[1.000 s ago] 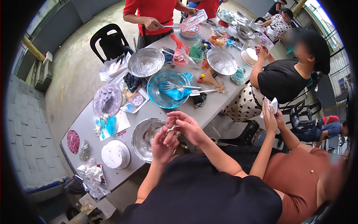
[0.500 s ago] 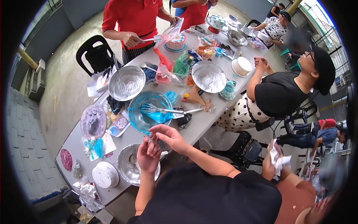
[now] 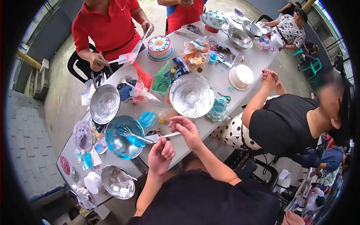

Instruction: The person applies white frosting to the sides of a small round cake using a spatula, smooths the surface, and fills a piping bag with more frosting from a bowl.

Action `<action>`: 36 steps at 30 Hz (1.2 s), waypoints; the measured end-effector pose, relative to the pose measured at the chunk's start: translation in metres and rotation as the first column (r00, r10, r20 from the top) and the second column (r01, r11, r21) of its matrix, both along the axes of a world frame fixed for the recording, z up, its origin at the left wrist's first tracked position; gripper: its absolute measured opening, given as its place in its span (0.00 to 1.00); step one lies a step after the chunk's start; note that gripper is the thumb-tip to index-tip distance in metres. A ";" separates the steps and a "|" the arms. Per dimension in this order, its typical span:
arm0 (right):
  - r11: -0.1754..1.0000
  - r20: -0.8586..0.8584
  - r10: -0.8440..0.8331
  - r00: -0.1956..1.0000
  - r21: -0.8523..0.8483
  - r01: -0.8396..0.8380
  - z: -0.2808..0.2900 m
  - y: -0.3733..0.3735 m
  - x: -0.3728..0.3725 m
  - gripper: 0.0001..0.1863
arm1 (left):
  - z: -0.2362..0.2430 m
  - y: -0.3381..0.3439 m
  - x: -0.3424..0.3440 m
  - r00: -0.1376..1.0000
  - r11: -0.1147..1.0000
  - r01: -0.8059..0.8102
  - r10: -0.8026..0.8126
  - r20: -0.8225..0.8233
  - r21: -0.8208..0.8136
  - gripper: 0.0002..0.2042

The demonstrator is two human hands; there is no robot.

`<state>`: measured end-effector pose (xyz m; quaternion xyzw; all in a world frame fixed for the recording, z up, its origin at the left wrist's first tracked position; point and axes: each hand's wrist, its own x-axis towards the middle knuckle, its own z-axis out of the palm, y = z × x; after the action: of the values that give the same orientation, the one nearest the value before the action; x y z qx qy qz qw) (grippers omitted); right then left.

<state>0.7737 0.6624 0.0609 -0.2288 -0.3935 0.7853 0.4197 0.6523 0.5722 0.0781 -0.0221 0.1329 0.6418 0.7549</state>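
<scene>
Both of my hands are raised at the table's near edge, apart from each other and with nothing visible in them. My left hand (image 3: 161,156) has its fingers loosely curled, not pressed closed. To its right and farther up, my right hand (image 3: 186,131) is open, its fingers bent and spread. Beneath and between them, a white-handled spatula (image 3: 171,135) lies on the table. A whisk (image 3: 129,134) and a blue-filled piping bag (image 3: 135,141) rest in the blue-smeared metal bowl (image 3: 112,146) left of my hands. Beyond my right hand stands a bowl of white cream (image 3: 192,98).
Another cream bowl (image 3: 119,182) and a white round cake form (image 3: 94,183) stand at the near left. Across the table (image 3: 221,101), a person in red (image 3: 108,30) holds a spatula beside a decorated cake (image 3: 160,47). On my right, a person in black (image 3: 285,120) has clasped hands.
My hands have separated and moved slightly right and down. The view has shifted, so the table items appear farther left. The person in red has lowered the spatula and bag.
</scene>
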 end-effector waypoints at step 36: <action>0.952 0.393 -0.251 0.884 -0.063 0.299 -0.090 0.236 0.090 0.26 | -0.133 0.386 0.092 -0.282 0.998 -0.046 -0.063 -0.957 -0.052 0.16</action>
<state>0.8635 0.8986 -0.0291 -0.4555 -0.3822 0.6808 0.4278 0.7446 0.9586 -0.0546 0.4758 0.7059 0.3920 0.3488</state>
